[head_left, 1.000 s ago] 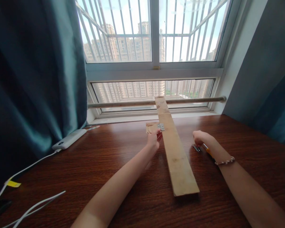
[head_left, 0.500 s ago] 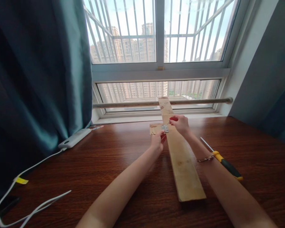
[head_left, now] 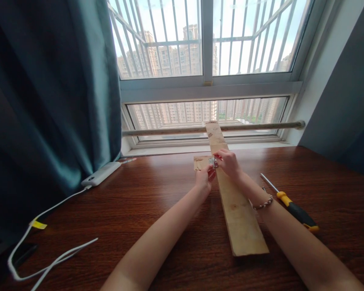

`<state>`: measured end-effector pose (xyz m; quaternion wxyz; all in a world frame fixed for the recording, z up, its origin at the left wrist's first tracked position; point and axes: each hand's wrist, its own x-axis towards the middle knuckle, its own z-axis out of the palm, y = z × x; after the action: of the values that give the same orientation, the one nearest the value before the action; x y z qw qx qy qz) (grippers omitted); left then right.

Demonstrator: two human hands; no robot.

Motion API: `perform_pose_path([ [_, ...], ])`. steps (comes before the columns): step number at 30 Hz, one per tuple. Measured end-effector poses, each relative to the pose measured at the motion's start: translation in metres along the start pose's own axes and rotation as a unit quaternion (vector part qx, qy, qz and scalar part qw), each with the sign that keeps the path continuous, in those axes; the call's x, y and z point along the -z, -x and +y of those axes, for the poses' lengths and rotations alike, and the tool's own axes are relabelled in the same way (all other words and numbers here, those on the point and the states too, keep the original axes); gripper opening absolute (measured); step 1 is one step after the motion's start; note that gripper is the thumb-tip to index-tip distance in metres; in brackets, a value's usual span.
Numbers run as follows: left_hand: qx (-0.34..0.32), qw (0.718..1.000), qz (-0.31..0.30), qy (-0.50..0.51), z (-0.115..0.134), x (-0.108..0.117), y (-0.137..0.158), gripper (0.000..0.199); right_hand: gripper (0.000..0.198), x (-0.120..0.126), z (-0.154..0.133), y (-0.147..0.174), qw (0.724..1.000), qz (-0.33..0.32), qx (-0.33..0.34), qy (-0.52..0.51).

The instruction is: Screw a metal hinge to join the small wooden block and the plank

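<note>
A reddish-brown wooden table [head_left: 121, 206] fills the space before a barred window [head_left: 170, 83]; a long pale board [head_left: 241, 210] lies across it, pointing toward the glass. Well left of the board are a dark teal curtain [head_left: 54, 89] and a white device [head_left: 101, 173]; right of it rests a screwdriver [head_left: 297, 212]. At the board's left edge sits a metal hinge [head_left: 211, 161], overlapping a small wooden block [head_left: 201, 163]. The left hand [head_left: 204, 178] touches the hinge's near edge, its grip unclear. The right hand [head_left: 228, 161], above the board, has fingertips together at the hinge; anything pinched is hidden.
</note>
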<state>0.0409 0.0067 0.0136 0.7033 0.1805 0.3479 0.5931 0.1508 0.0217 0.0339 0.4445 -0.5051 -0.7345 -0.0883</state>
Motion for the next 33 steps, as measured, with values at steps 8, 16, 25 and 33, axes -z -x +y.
perform_pose_path([
  [8,0.001,1.0,-0.003,-0.004,0.002,0.0,0.001,0.011,0.016,-0.002,-0.003,0.002,0.999,0.025,-0.043,-0.012],
  [16,0.004,1.0,-0.018,-0.009,0.0,0.001,0.002,0.012,0.014,-0.002,0.0,0.002,0.995,0.039,-0.085,-0.024],
  [25,0.011,1.0,-0.012,-0.015,0.0,0.002,-0.003,0.009,0.016,-0.002,-0.011,0.006,1.0,-0.017,-0.009,-0.004],
  [33,0.009,1.0,-0.019,-0.013,-0.001,0.003,-0.001,0.01,0.015,-0.003,0.001,0.004,0.989,0.044,-0.135,-0.046],
])
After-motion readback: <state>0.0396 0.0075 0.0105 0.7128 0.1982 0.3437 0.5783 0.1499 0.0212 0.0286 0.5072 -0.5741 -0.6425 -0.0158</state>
